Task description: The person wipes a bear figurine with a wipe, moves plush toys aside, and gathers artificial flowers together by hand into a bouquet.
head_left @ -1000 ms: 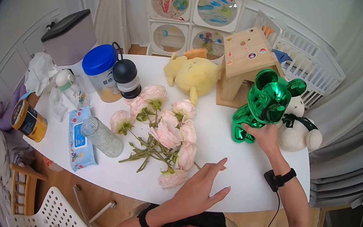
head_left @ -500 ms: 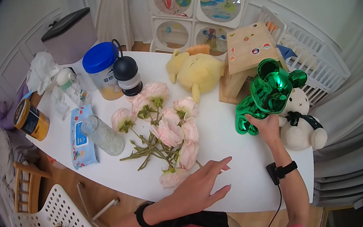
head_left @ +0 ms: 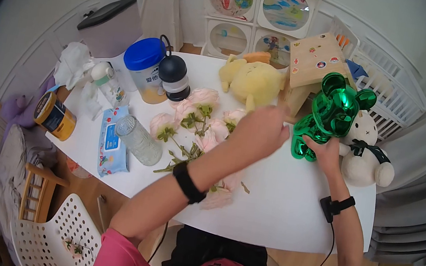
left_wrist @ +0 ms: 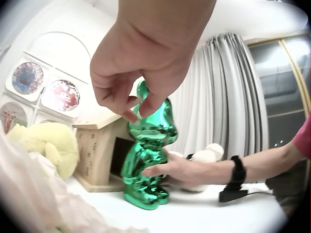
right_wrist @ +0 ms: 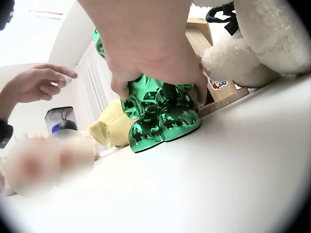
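A shiny green bear figurine (head_left: 332,115) stands on the white table (head_left: 291,200) at the right, in front of a wooden house. My right hand (head_left: 325,152) grips it around its lower body, fingers and thumb on opposite sides, as the right wrist view also shows; its feet (right_wrist: 165,128) rest on the tabletop. Reaching across above the pink flowers (head_left: 213,133) is my left hand (head_left: 265,132), with nothing in it. Its index finger (right_wrist: 60,70) points out while the other fingers bend loosely. In the left wrist view, that hand overlaps the bear's head.
A white plush (head_left: 363,150) sits right of the figurine, the wooden house (head_left: 320,61) and a yellow plush (head_left: 256,81) behind. Leftward are a glass vase (head_left: 139,141), a wipes pack (head_left: 114,143), a blue-lidded tub (head_left: 144,70), a black-topped bottle (head_left: 174,76) and a yellow can (head_left: 56,116).
My left hand has moved from the table's front edge up and forward over the flowers, toward the figurine. My right hand keeps its grip on the bear. The head view has shifted.
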Demonstrator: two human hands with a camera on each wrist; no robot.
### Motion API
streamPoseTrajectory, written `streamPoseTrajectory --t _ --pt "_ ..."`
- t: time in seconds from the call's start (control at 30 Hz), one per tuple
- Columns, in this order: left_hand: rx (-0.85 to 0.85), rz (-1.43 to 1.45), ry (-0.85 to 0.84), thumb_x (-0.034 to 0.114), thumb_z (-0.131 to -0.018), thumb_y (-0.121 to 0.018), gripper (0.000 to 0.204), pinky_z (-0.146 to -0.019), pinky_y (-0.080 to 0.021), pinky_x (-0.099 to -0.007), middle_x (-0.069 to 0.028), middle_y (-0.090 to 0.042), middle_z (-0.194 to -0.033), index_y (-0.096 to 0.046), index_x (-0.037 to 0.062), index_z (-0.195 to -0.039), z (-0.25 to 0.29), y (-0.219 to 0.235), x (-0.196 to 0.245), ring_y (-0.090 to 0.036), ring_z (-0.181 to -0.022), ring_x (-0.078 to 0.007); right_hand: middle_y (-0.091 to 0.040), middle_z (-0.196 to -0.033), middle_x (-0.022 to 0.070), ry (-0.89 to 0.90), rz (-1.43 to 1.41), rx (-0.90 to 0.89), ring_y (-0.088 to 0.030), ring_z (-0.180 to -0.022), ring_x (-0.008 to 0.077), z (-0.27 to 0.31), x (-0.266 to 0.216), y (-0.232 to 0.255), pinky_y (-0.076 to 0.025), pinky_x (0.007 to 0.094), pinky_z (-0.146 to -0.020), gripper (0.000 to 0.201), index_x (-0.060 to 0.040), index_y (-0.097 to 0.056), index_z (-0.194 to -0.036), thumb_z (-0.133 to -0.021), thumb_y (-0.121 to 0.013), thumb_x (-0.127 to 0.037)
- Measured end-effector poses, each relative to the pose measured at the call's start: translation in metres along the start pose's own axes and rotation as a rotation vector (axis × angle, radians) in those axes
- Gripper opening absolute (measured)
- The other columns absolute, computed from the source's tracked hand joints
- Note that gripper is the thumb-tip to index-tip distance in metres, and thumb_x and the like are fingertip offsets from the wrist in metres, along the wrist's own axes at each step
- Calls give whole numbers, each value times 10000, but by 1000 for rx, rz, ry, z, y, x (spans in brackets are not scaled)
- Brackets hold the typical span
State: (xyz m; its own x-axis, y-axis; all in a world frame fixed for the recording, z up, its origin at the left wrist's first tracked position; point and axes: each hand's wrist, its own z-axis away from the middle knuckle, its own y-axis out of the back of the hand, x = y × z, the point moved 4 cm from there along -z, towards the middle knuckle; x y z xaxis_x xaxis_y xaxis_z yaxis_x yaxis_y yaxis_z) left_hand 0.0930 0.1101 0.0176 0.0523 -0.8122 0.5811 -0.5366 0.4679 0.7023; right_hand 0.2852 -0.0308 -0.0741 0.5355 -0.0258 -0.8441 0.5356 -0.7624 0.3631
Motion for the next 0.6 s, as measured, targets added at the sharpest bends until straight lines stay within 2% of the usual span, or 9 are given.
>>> streamPoseTrajectory --t 0.07,0.13,0.17,0.23,0.27,0.37,0.4,0.47,0.6 --pt "27 -90 44 153 -816 -632 317 -721 -507 -413 -158 -652 -781 -546 -36 -1056 -24 -3 -18 -636 -762 -355 -583 -1163 136 11 18 12 -565 -1052 230 0 3 1 -441 357 -942 687 28 -461 -1225 -682 -830 -173" --pt "39 -352 119 199 -805 -656 398 -780 -519 -435 -227 -604 -944 -518 -55 -1079 -42 -4 -30 -625 -858 -393 -578 -1166 138 14 18 0 -560 -1059 236 -1 5 2 -437 362 -946 690 24 -463 -1225 -678 -832 -179" --pt "38 -356 116 199 -805 -656 398 -780 -519 -435 -227 -604 -944 -518 -55 -1079 -49 -7 -37 -625 -858 -393 -573 -1170 140 14 20 -6 -555 -1066 242 -1 6 3 -434 367 -950 693 21 -466 -1225 -675 -833 -185" --pt "59 -526 212 234 -796 -671 489 -807 -521 -465 -262 -523 -1080 -478 -53 -1142 -61 -9 -56 -598 -949 -429 -569 -1170 142 35 55 8 -552 -1071 251 0 2 4 -431 374 -952 700 16 -469 -1225 -667 -837 -194" --pt "12 -569 278 314 -798 -681 587 -801 -523 -462 -251 -498 -1136 -433 -33 -1200 -66 -10 -66 -580 -1010 -427 -564 -1170 145 56 94 16 -549 -1075 260 0 0 4 -429 381 -954 706 11 -472 -1224 -660 -840 -202" --pt "-4 -664 402 384 -790 -686 647 -776 -529 -446 -218 -566 -1080 -418 -24 -1216 -74 -9 -85 -620 -967 -382 -560 -1166 149 57 117 27 -545 -1078 278 -1 6 5 -428 392 -954 713 2 -479 -1222 -650 -844 -217" --pt "-11 -666 395 384 -790 -686 647 -776 -529 -446 -218 -566 -1080 -418 -24 -1216 -77 -7 -89 -620 -967 -382 -543 -1186 157 29 113 7 -533 -1096 291 -2 10 4 -423 396 -961 727 0 -471 -1230 -648 -844 -225" --pt "-174 -604 517 425 -780 -691 678 -747 -530 -443 -163 -636 -998 -412 3 -1230 -80 -9 -99 -659 -906 -331 -531 -1196 162 28 132 24 -523 -1109 296 -2 14 4 -417 397 -969 743 -1 -461 -1238 -644 -845 -227" --pt "-170 -696 453 415 -777 -694 666 -720 -533 -439 -127 -673 -927 -414 16 -1231 -82 -11 -106 -679 -850 -307 -497 -1223 175 20 133 3 -492 -1145 308 -3 16 4 -395 401 -997 793 4 -427 -1264 -633 -847 -230"
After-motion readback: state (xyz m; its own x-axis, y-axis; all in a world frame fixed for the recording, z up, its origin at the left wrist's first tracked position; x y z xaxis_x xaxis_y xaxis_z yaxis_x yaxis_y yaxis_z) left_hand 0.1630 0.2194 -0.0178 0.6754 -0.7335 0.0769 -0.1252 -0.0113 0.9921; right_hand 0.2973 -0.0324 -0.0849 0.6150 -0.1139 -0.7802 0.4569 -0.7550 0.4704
